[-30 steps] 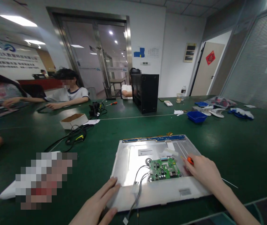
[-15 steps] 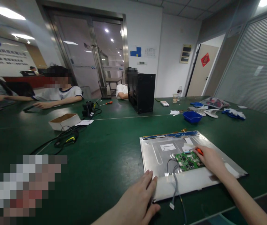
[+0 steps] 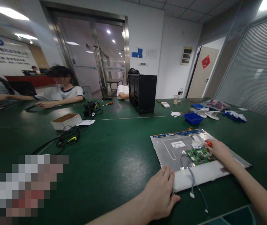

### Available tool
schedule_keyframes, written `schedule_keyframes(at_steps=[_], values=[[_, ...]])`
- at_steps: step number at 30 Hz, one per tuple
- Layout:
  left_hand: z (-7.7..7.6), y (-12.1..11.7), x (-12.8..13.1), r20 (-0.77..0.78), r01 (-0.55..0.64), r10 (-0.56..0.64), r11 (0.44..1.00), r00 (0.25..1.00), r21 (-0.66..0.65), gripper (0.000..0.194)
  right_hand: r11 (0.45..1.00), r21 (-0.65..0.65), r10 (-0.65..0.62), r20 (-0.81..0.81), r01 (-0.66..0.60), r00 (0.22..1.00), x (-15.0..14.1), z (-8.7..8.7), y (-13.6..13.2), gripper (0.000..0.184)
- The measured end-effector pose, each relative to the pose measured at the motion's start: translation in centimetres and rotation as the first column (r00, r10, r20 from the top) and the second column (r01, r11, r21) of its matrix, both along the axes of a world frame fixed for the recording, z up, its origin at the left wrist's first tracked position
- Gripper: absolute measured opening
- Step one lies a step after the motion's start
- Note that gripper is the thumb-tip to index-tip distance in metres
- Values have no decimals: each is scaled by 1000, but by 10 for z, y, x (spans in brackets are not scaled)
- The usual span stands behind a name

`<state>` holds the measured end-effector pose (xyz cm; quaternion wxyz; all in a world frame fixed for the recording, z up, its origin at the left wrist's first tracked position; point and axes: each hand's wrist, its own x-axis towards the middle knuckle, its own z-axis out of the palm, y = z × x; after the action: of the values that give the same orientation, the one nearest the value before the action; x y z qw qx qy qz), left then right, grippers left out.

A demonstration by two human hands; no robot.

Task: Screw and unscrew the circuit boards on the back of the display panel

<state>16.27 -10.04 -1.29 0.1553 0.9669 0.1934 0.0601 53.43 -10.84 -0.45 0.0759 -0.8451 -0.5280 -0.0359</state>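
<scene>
A bare LCD panel (image 3: 168, 153) lies back side up on the green table, right of centre. A green circuit board (image 3: 200, 155) sits on its metal back, with grey cables (image 3: 192, 178) hanging over the near edge. My left hand (image 3: 159, 190) holds the panel's near left corner, fingers along the side and thumb at the front edge. My right hand (image 3: 221, 153) rests over the board's right side, closed around an orange-handled screwdriver (image 3: 209, 144). Most of that tool is hidden in the hand.
Beyond the panel are a blue tray (image 3: 193, 118), gloves (image 3: 234, 116) and a black computer case (image 3: 147, 93). To the left lie a white box (image 3: 66, 122), black cables (image 3: 69, 137) and a blurred-out item (image 3: 27, 184). Co-workers sit across the table.
The LCD panel has slid to the right and slightly away across the table, turning a little. Both my hands have travelled with it, the right still holding the screwdriver.
</scene>
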Motion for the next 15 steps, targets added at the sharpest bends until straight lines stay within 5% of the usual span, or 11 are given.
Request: schedule_keyframes(at_steps=[9,15], values=[[6,10,23,7,47,-47,997,999,54,67,991,-24,123,-179,-130,976,22,5,-52,33],[3,12,29,8,53,-54,996,999,68,67,985,1,169,-143,-171,975,23,4,-55,24]])
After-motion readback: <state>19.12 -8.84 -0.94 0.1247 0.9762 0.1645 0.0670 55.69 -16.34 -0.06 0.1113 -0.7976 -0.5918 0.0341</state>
